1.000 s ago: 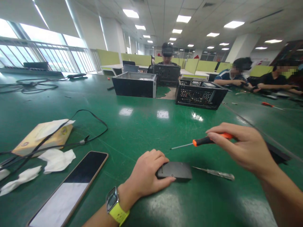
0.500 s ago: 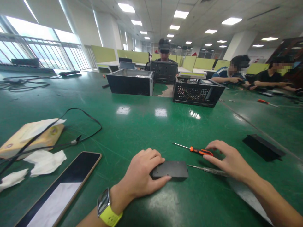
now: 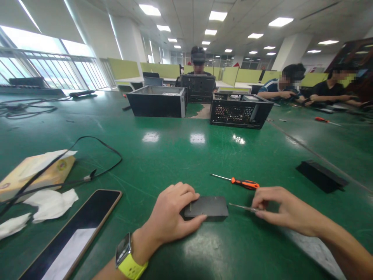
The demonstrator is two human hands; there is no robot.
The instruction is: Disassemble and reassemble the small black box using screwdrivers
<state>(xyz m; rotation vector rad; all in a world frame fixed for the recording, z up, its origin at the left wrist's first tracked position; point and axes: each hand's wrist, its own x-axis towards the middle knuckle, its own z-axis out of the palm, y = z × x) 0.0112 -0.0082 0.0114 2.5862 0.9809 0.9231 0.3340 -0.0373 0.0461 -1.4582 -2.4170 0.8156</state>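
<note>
A small dark grey box [image 3: 210, 208] lies on the green table at the front. My left hand [image 3: 176, 214] grips its left end between thumb and fingers. Just right of the box is a slim screwdriver [image 3: 241, 207] with a thin metal shaft, its tip pointing at the box. The fingers of my right hand [image 3: 279, 208] are closed on its handle, which they mostly cover. Behind that hand, an orange-and-black screwdriver [image 3: 244, 183] rests on the table, its handle end beside my knuckles.
A phone [image 3: 78, 229], crumpled tissues [image 3: 52, 204], a tissue pack [image 3: 37, 171] and a black cable [image 3: 107, 146] lie left. A black block [image 3: 322, 175] lies right; a flat grey sheet [image 3: 314, 249] is under my right forearm. Computer cases [image 3: 157, 105] stand farther back, with people beyond.
My right hand has closed around the slim screwdriver's handle, from hovering open above it. My left hand stays on the grey box. The view has shifted slightly.
</note>
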